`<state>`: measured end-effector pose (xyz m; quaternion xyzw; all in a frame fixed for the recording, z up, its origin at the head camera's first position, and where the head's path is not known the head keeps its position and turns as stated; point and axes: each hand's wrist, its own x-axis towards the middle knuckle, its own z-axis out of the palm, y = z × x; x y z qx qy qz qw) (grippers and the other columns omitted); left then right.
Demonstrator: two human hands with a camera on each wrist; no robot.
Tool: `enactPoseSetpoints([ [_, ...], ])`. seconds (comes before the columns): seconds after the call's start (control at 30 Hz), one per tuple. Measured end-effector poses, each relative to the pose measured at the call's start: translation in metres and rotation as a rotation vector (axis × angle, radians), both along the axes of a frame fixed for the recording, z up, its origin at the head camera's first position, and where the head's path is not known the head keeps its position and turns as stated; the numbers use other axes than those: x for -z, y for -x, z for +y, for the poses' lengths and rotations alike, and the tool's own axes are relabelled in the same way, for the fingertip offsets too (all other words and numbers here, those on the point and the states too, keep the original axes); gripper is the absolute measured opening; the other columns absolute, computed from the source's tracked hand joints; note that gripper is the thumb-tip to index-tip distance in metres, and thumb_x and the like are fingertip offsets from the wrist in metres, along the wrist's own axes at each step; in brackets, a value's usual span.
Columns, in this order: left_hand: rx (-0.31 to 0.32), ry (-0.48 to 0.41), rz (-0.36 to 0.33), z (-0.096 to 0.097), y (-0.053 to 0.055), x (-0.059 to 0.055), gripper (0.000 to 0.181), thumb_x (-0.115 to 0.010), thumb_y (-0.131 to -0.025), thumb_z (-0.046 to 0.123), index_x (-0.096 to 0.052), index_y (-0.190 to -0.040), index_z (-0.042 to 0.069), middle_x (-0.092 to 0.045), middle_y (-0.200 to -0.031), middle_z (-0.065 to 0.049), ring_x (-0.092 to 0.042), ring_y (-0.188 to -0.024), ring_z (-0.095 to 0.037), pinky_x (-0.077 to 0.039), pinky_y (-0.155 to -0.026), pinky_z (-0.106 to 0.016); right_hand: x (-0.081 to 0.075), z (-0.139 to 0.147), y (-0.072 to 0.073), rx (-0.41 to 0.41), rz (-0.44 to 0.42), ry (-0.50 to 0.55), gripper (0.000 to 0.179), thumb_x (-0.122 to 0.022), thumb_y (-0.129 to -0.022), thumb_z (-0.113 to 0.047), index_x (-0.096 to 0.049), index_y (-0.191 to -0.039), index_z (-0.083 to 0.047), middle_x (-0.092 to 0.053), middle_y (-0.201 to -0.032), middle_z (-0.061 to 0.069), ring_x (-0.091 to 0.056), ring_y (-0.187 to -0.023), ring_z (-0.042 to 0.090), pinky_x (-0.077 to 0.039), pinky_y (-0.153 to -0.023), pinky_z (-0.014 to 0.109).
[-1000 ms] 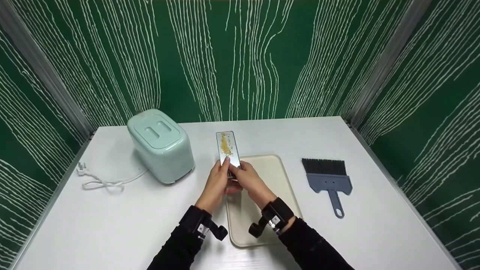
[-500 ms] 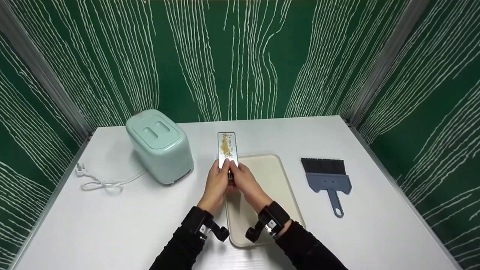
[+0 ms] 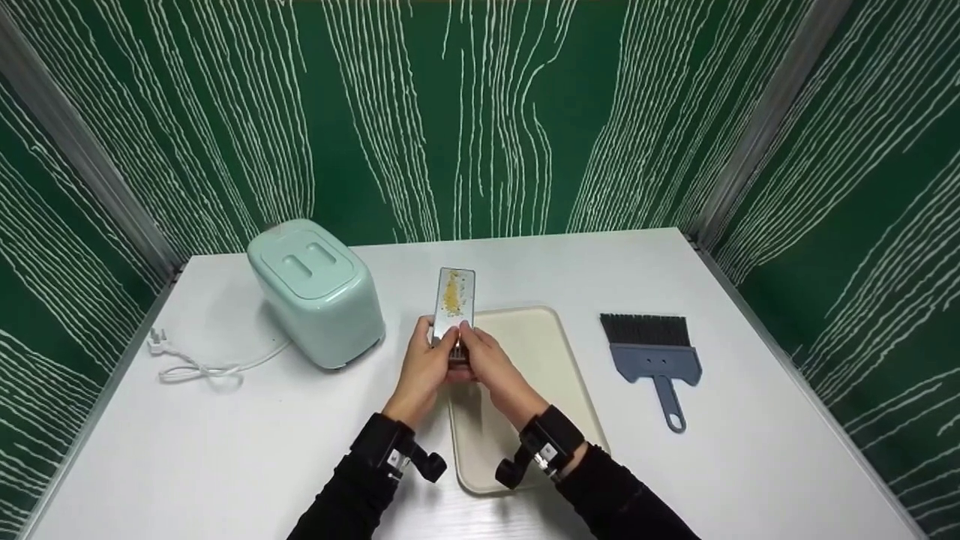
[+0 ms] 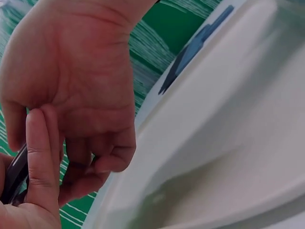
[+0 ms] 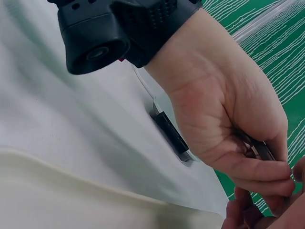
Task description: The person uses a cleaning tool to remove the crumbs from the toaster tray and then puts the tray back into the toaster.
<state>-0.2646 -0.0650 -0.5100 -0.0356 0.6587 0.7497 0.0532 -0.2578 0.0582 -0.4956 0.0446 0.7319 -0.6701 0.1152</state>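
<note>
Both hands hold a slim rectangular crumb tray with yellow crumbs scattered over its far half. Its shiny face points up in the head view. My left hand grips the near left side, thumb on top. On the near right side, my right hand grips it the same way, thumb close beside the left one. A dark edge of the crumb tray shows between fingers in the left wrist view. Under the hands lies a cream serving tray, partly hidden by them.
A mint green toaster stands at the left, its white cord and plug trailing on the white table. At the right lies a blue-grey hand brush with black bristles. Green patterned panels enclose the back and sides.
The crumb tray has swung from leaning left to leaning slightly right at its far end. The hands have shifted their grip a little, and the thumbs now lie side by side.
</note>
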Motion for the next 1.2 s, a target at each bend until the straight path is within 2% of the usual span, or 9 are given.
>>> enactPoseSetpoints([
  [0.1,0.036,-0.020,-0.024,-0.005,0.000,-0.001,0.030,-0.054,-0.114,0.017,-0.046,-0.141,0.008,-0.072,-0.107,-0.020,-0.075,-0.063,-0.017,-0.064,-0.059,-0.031,0.001,0.007,0.000,-0.011,-0.002,-0.020,0.056,-0.036,-0.117,-0.046,-0.064,-0.133,-0.001,-0.064,-0.102,0.004,-0.058,-0.091,0.015,-0.047,-0.076,0.027],
  [0.17,0.058,-0.030,-0.035,-0.009,0.000,-0.002,0.030,-0.054,-0.114,0.016,-0.046,-0.141,0.008,-0.071,-0.102,-0.019,-0.075,-0.062,-0.018,-0.064,-0.059,-0.029,0.001,0.013,0.000,-0.015,0.000,-0.037,0.056,-0.036,-0.116,-0.048,-0.065,-0.130,-0.002,-0.066,-0.101,0.004,-0.060,-0.090,0.016,-0.048,-0.076,0.029],
  [0.3,0.091,-0.030,-0.043,-0.016,0.000,-0.004,0.033,-0.056,-0.112,0.014,-0.048,-0.144,0.009,-0.069,-0.099,-0.019,-0.075,-0.063,-0.020,-0.065,-0.061,-0.031,0.002,0.028,0.002,-0.007,0.013,-0.064,0.053,-0.035,-0.117,-0.049,-0.065,-0.115,-0.004,-0.071,-0.097,0.006,-0.065,-0.083,0.018,-0.049,-0.076,0.034],
  [0.4,0.112,-0.008,-0.037,-0.021,-0.001,-0.006,0.037,-0.058,-0.111,0.014,-0.050,-0.147,0.009,-0.068,-0.098,-0.019,-0.075,-0.063,-0.020,-0.065,-0.062,-0.033,0.003,0.042,0.003,0.002,0.030,-0.078,0.052,-0.036,-0.117,-0.046,-0.065,-0.103,-0.005,-0.070,-0.086,0.003,-0.064,-0.073,0.014,-0.047,-0.070,0.033],
  [0.57,0.148,0.038,-0.041,-0.027,-0.002,-0.007,0.038,-0.059,-0.111,0.016,-0.051,-0.148,0.012,-0.067,-0.098,-0.017,-0.076,-0.063,-0.021,-0.065,-0.062,-0.034,0.002,0.066,0.002,0.017,0.063,-0.110,0.049,-0.038,-0.118,-0.039,-0.064,-0.096,-0.003,-0.065,-0.075,0.000,-0.058,-0.062,0.010,-0.043,-0.061,0.027],
  [0.77,0.184,0.047,-0.048,-0.035,-0.004,-0.006,0.037,-0.058,-0.112,0.016,-0.051,-0.148,0.012,-0.065,-0.097,-0.017,-0.075,-0.061,-0.022,-0.064,-0.059,-0.031,0.001,0.104,0.002,0.039,0.133,-0.206,0.040,-0.043,-0.118,-0.029,-0.064,-0.094,-0.004,-0.063,-0.072,-0.001,-0.057,-0.061,0.010,-0.044,-0.058,0.023],
  [0.97,0.240,0.079,-0.050,-0.042,-0.006,-0.006,0.038,-0.060,-0.111,0.014,-0.053,-0.149,0.012,-0.065,-0.095,-0.016,-0.075,-0.060,-0.021,-0.065,-0.060,-0.032,0.007,0.151,-0.001,0.013,0.169,-0.269,0.036,-0.045,-0.117,-0.024,-0.064,-0.099,0.001,-0.064,-0.079,0.002,-0.060,-0.072,0.012,-0.053,-0.065,0.023],
  [1.2,0.317,0.113,-0.054,-0.045,-0.009,-0.007,0.041,-0.061,-0.110,0.014,-0.053,-0.150,0.010,-0.067,-0.092,-0.016,-0.075,-0.060,-0.021,-0.065,-0.062,-0.034,0.019,0.207,-0.010,0.066,0.128,-0.388,0.033,-0.057,-0.113,-0.029,-0.064,-0.105,0.002,-0.068,-0.084,0.004,-0.064,-0.077,0.013,-0.056,-0.071,0.025],
])
